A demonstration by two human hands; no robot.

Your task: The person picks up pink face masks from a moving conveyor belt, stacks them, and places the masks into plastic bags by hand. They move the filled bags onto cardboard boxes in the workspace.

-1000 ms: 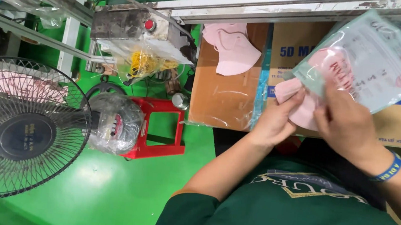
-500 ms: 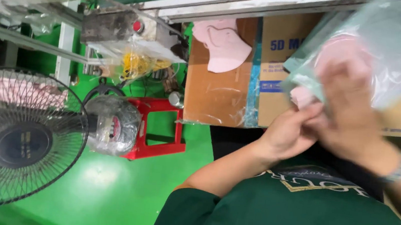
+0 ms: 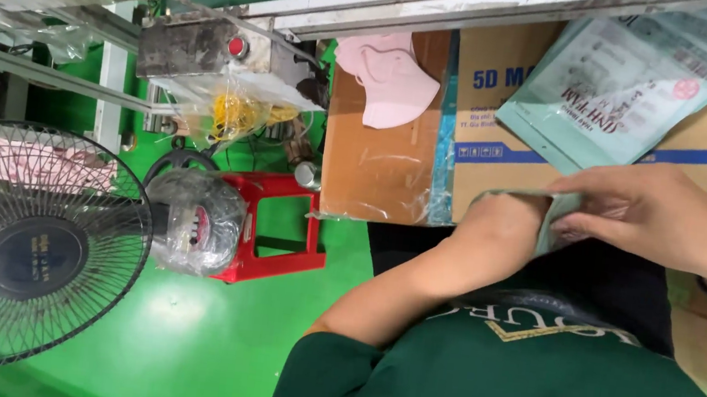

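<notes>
Above the person's green shirt, both hands grip a pale green pouch (image 3: 623, 87). Its long axis slants from the hands at its lower end up toward the frame's upper right corner, in front of a cardboard box (image 3: 506, 109). The left hand (image 3: 505, 229) is closed on the lower edge; the right hand (image 3: 653, 215) pinches it beside. A pink mask (image 3: 389, 78) lies well apart on another box.

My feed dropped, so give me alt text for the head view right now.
Both hands, left hand and right hand, grip the lower edge of a pale green printed pouch before cardboard boxes. A pink mask lies on a box; a fan and red stool stand on the green floor.
</notes>
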